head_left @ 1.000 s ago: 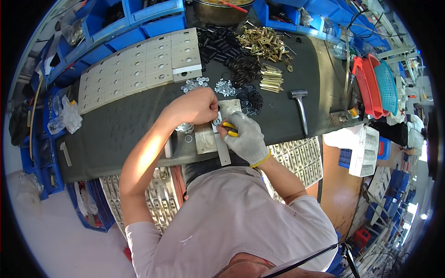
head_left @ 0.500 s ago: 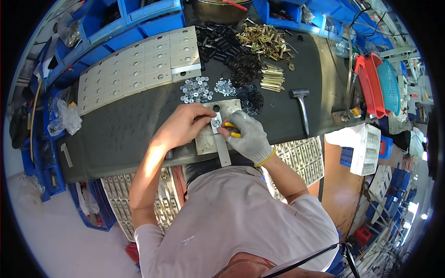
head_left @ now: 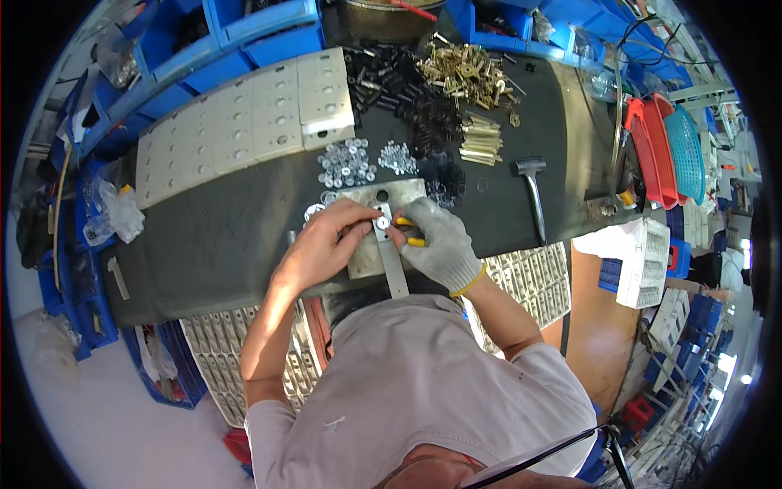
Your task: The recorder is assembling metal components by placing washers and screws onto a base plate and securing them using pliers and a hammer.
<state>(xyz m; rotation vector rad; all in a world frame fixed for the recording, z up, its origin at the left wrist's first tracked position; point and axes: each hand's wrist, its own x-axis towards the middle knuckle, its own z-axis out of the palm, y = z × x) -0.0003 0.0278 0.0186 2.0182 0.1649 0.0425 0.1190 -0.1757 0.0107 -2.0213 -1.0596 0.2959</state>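
The person wears a pale grey shirt [head_left: 407,383] with short sleeves [head_left: 267,428] and a small white mark [head_left: 332,424] on its left side. A whitish knitted glove [head_left: 444,248] with a yellow cuff edge [head_left: 470,281] covers the right hand. Slim black-framed glasses [head_left: 617,458] show at the near right.
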